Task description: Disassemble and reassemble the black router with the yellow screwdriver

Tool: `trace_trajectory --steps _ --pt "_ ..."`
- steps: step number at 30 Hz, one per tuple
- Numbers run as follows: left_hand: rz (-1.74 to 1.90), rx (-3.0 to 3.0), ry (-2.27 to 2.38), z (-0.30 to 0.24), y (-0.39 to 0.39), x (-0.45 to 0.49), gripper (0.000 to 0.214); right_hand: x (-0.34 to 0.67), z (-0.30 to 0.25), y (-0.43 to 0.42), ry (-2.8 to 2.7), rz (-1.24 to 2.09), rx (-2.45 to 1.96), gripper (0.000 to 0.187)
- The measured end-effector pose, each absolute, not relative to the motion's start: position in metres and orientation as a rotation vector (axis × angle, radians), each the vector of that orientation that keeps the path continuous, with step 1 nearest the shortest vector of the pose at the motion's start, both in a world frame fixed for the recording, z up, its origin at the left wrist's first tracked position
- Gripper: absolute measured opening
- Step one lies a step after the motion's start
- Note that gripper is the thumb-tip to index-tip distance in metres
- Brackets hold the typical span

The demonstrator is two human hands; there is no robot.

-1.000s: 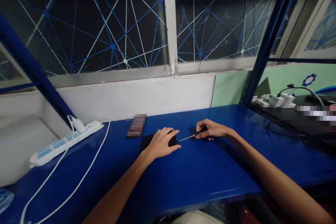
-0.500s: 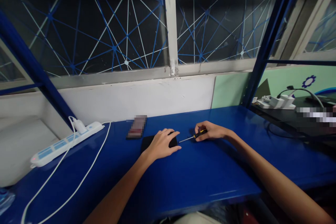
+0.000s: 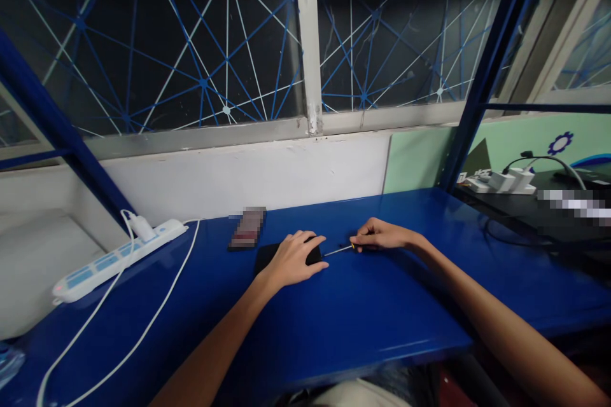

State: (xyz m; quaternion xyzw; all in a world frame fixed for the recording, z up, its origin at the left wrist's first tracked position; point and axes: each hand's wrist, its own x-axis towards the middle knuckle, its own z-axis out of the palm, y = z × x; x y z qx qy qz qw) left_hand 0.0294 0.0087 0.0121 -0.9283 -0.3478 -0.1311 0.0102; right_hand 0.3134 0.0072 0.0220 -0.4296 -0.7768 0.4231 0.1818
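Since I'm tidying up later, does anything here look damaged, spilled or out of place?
The window post looks worn at its foot, with dark marks or chipped paint. White cables loop loosely across the left of the blue table. Nothing odd shows around the screwdriver.

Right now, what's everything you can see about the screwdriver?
The screwdriver has a thin, metallic-looking shaft and a mostly hidden dark handle with yellow at its front. The right hand grips the handle over the blue table. The shaft points left toward the black object under the left hand; tip contact is unclear.
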Motion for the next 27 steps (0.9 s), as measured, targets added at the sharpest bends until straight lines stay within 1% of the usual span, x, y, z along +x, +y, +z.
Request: trace_trajectory --steps 3,4,11,17,19,22,25,27 --pt "-0.413 -2.898 -1.076 0.0125 0.0087 0.0297 0.055 0.3122 0.0219 0.0067 -2.150 1.163 -1.194 0.037" --pt "-0.412 -2.897 -1.078 0.0128 0.0086 0.0297 0.055 0.3122 0.0215 0.0068 -2.129 1.165 -1.198 0.037" --pt "-0.392 -2.893 -1.089 0.0126 0.0087 0.0295 0.056 0.3138 0.0206 0.0065 -2.094 1.322 -1.242 0.038" --pt "-0.373 -2.893 -1.106 0.0120 0.0090 0.0293 0.056 0.3106 0.0247 0.0039 -2.160 1.243 -1.208 0.048" --pt "-0.374 -2.894 -1.099 0.0123 0.0090 0.0293 0.056 0.3093 0.0247 0.0041 -2.170 1.215 -1.189 0.046" --pt "-0.386 -2.887 -1.083 0.0122 0.0092 0.0297 0.055 0.3090 0.0226 0.0052 -2.133 1.200 -1.207 0.038" --pt "-0.392 -2.882 -1.078 0.0116 0.0095 0.0300 0.055 0.3102 0.0202 0.0061 -2.068 1.272 -1.245 0.042" --pt "-0.397 -2.885 -1.080 0.0112 0.0097 0.0301 0.055 0.3109 0.0199 0.0059 -2.053 1.330 -1.233 0.040"
